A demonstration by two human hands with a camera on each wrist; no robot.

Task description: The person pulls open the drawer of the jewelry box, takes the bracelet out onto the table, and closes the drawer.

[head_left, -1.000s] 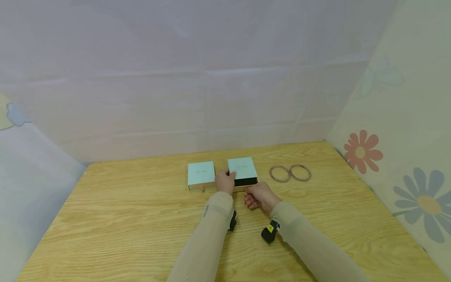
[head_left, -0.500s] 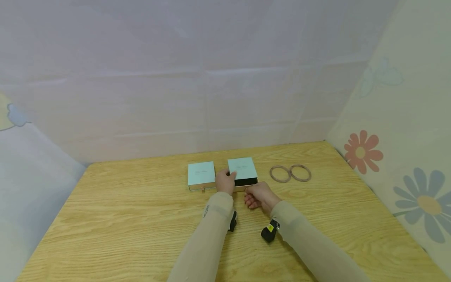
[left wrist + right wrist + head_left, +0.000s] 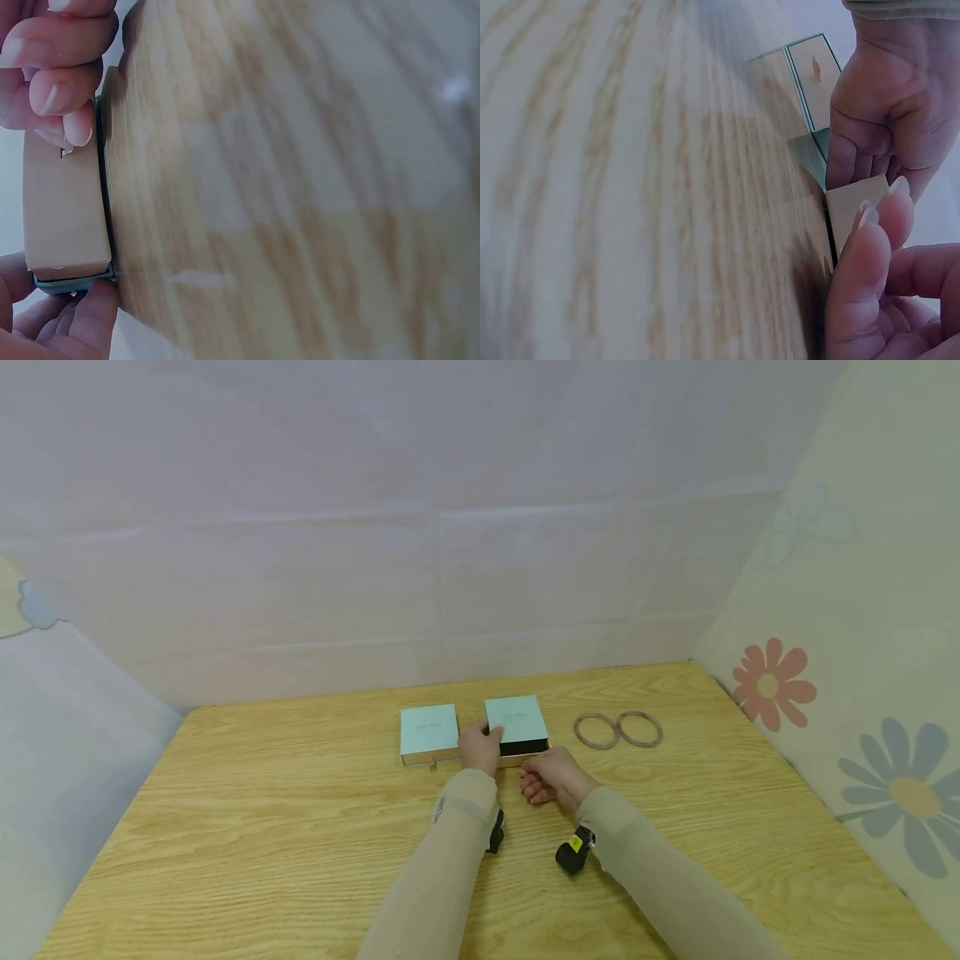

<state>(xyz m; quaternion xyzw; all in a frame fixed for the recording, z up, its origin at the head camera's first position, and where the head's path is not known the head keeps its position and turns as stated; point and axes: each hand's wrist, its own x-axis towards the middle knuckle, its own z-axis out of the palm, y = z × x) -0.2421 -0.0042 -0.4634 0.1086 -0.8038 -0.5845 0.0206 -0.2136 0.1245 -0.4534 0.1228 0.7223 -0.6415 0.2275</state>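
Note:
A light-blue drawer box (image 3: 517, 717) lies near the table's back edge, its drawer partly pulled out toward me with the black inside showing. My left hand (image 3: 478, 747) grips the box cover from the left, thumb on top. At the drawer's front, my right hand (image 3: 551, 774) pinches the small pull tab (image 3: 863, 207) between thumb and forefinger. The left wrist view shows the drawer's peach front (image 3: 66, 210) with fingers at both ends. To the left sits a second light-blue drawer box (image 3: 427, 728), shut, its pull tab (image 3: 432, 762) at the front.
Two pinkish-brown rings, a left ring (image 3: 576, 728) and a right ring (image 3: 660, 732), lie side by side right of the boxes. The wooden table (image 3: 247, 827) meets a pale cloth backdrop (image 3: 337, 568) behind. A flower-printed cloth (image 3: 862, 610) hangs on the right.

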